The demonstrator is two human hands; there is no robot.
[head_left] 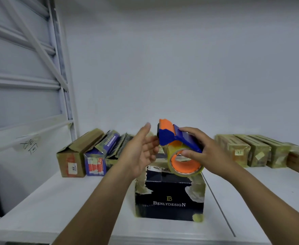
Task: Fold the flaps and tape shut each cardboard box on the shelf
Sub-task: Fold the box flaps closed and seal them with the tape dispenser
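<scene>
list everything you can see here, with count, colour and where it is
benlydesign box: one, navy with torn tape patches, front centre of shelf
tape dispenser: one, blue and orange, above the navy box
tape roll: one, yellowish clear on an orange core, mounted on the dispenser
left boxes: at least three, brown, blue and darker, back left
right boxes: about four, brown, taped over, row at back right
shelf: one, white, under all boxes
shelf frame: one, white metal, left side
wall: one, white, behind
left grip: open, just left of the dispenser
right grip: curled round the dispenser
</scene>
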